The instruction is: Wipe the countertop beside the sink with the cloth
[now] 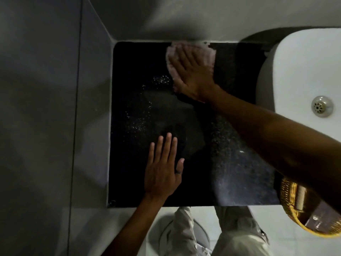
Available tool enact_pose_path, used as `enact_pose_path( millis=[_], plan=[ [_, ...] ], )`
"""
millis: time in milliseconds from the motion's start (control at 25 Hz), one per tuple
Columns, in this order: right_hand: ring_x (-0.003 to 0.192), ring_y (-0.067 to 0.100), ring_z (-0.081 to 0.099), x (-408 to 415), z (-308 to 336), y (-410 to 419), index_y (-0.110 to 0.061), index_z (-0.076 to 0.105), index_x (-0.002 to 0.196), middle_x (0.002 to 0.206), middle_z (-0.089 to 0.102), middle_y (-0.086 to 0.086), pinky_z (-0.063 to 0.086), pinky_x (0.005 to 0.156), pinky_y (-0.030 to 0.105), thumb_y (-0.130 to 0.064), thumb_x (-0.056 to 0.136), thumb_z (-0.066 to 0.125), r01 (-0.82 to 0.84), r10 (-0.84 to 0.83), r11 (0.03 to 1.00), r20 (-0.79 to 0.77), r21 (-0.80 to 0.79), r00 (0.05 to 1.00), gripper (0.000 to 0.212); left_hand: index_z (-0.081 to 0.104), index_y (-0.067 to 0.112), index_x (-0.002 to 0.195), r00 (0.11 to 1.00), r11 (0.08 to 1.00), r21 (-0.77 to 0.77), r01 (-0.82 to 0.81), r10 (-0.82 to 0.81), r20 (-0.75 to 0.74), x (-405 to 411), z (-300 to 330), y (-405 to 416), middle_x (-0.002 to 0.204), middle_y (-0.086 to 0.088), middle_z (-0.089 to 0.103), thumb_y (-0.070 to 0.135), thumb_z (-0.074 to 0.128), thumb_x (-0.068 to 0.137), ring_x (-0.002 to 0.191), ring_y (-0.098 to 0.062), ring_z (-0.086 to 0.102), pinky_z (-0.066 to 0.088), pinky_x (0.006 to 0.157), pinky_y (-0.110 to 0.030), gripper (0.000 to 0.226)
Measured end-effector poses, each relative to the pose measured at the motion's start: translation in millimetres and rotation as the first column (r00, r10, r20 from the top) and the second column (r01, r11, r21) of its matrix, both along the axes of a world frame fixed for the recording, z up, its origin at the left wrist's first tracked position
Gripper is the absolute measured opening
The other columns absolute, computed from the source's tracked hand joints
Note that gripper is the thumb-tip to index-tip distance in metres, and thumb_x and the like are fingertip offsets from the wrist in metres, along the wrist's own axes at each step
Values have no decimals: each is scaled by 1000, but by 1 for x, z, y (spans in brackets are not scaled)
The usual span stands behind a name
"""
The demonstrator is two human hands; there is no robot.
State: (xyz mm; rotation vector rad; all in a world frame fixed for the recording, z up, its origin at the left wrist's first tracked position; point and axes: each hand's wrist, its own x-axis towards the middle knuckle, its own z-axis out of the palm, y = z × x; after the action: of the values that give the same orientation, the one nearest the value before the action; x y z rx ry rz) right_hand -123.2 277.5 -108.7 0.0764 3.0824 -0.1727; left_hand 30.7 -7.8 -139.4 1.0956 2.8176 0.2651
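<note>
Cloth (191, 52) on countertop (230, 163), sink (299, 71) right

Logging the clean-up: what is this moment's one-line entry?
wiping | right hand flat on cloth, back edge | left hand flat on countertop

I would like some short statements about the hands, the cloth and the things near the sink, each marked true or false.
1. The right hand presses flat on the pink cloth. True.
2. The cloth lies at the near edge of the dark countertop. False: it is at the far edge, against the back wall.
3. The left hand holds a second cloth. False: it rests open and flat on the countertop, with nothing in it.
4. The white sink is on the right side of the countertop. True.
5. A woven basket stands in the far left corner. False: it is at the near right, partly under the right forearm.
</note>
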Motion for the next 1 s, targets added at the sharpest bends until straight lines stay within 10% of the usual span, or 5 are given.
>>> enact_pose_path(
  millis=[440, 600, 720, 1000],
  plan=[
    [157, 42, 20, -22, 13, -76, -7, 32, 160, 167, 24, 26, 7, 128, 55, -50, 102, 13, -743, 740, 666, 68, 71, 669, 75, 27, 15, 164, 999, 1000, 15, 16, -16, 31, -3, 11, 0, 174, -8, 21, 48, 36, 108, 163, -27, 12, 17, 131, -51, 65],
    [158, 41, 19, 17, 24, -69, -7, 34, 159, 168, 29, 20, 5, 129, 54, -43, 105, 35, -253, 216, 942, -180, -220, 960, 65, 32, 4, 160, 982, 967, 171, -189, 187, 25, -18, 34, 6, 171, -16, 25, 43, 37, 108, 161, -34, 17, 19, 130, -56, 65],
    [160, 38, 10, 71, 7, -46, -15, 25, 163, 172, 18, 16, 4, 129, 57, -43, 106, 34, 307, -339, 917, -94, -256, 936, 64, 36, -4, 155, 948, 901, 317, -295, 318, -23, -87, 49, 34, 166, -25, 33, 39, 41, 107, 158, -43, 23, 16, 129, -59, 65],
    [159, 37, 18, 90, -18, -37, -17, 33, 160, 170, 25, 14, 9, 128, 59, -42, 102, 46, 413, -432, 896, -102, -162, 896, 65, 11, 9, 166, 873, 888, 16, -459, 448, 194, -168, 28, 125, 175, -16, 9, 83, 46, 85, 162, -36, 7, 5, 131, -54, 115]
  ],
)
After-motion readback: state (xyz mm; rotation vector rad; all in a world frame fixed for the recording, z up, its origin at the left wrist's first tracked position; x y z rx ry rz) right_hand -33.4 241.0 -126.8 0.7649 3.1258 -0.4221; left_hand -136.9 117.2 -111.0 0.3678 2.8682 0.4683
